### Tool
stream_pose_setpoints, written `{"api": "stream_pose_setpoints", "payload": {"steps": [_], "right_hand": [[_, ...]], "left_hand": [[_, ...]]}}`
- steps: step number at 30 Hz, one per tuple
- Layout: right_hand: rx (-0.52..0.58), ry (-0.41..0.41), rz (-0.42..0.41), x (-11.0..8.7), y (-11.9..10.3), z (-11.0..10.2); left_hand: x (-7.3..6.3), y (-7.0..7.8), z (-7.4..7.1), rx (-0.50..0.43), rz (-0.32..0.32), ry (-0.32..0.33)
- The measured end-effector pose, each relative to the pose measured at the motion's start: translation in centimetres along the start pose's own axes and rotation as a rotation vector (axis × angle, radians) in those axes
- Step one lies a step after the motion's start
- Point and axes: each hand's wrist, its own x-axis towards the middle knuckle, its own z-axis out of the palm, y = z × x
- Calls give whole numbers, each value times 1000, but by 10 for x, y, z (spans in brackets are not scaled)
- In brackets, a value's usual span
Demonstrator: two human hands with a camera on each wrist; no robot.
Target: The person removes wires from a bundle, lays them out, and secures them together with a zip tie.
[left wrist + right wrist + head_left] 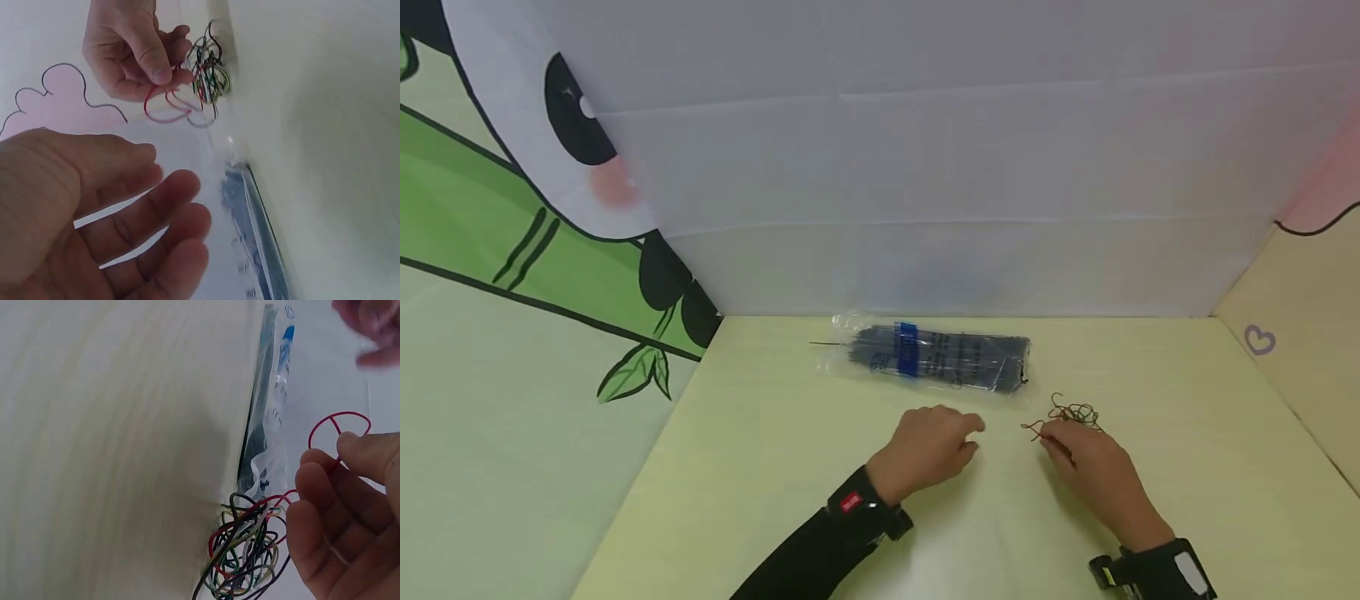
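Observation:
Between thumb and forefinger my right hand [1093, 471] pinches a thin red wire [340, 413], which bends into a loop above the fingertips. Beside those fingers lies a tangled bundle of thin wires [244, 553] in red, black, green, yellow and white, on the table. My left hand [928, 450] hovers to the left of it, fingers loosely bent and apart from the thumb, holding nothing. In the left wrist view the red loop [164, 119] hangs a short way beyond my left fingertips [181, 187].
A clear plastic bag of dark thin strips [970, 358] with a blue band [907, 350] lies behind the hands on the pale yellow table [737, 467]. A white printed panel [925, 167] rises at the table's back edge, and side panels [1300, 333] flank it.

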Motion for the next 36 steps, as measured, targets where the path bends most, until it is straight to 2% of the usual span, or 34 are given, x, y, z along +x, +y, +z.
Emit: {"api": "stream_pose_setpoints", "payload": {"steps": [3,5,7,10,14,16,18,20,23,27,29,36], "right_hand": [[17,-25,-55,1,-7,4],[21,-33,-75,1,-9,6],[19,-51,-79,2,-11,7],[-3,-120,-39,5,-11,6],[-30,-268,39,7,-2,5],[-50,-330,69,8,7,4],[-75,-354,88,10,17,1],[-95,-355,94,13,28,-3],[-94,-322,72,16,43,-9],[-57,-284,11,21,54,-12],[-38,-274,4,23,57,-11],[-2,-298,77,19,61,-8]], "left_hand": [[28,15,11,22,74,7],[39,20,19,50,109,24],[45,19,25,71,111,40],[46,12,32,69,92,48],[40,0,39,82,60,27],[35,-8,40,142,63,43],[29,-18,37,190,51,76],[23,-29,33,222,33,118],[14,-43,25,207,12,162],[5,-52,21,212,41,188],[1,-54,22,230,38,186],[-15,-59,27,271,-28,149]]}}
